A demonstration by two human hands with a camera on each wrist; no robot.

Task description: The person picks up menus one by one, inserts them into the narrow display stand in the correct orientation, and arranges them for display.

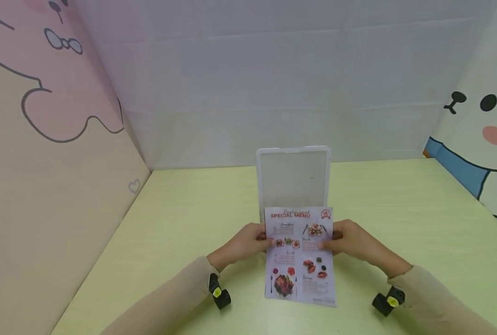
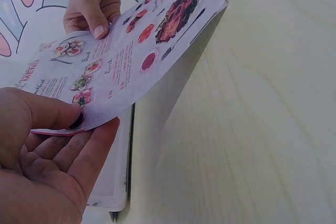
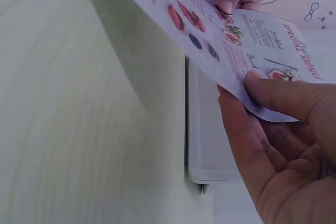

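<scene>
Left hand (image 1: 247,243) and right hand (image 1: 353,240) fingers (image 2: 97,156) pinch a menu (image 1: 300,257) partly hiding a white frame (image 1: 328,174).

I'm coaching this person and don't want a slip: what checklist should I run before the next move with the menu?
1. Left hand pinches the menu's left edge: ok.
2. Right hand pinches its right edge: ok.
3. Printed side faces the head camera, right way up: ok.
4. Sheet is flat: not ok; the wrist views show it bowed.
5. White-framed panel is behind the menu, upper part uncovered: ok.
6. Panel has an opening for a sheet: cannot tell.
</scene>
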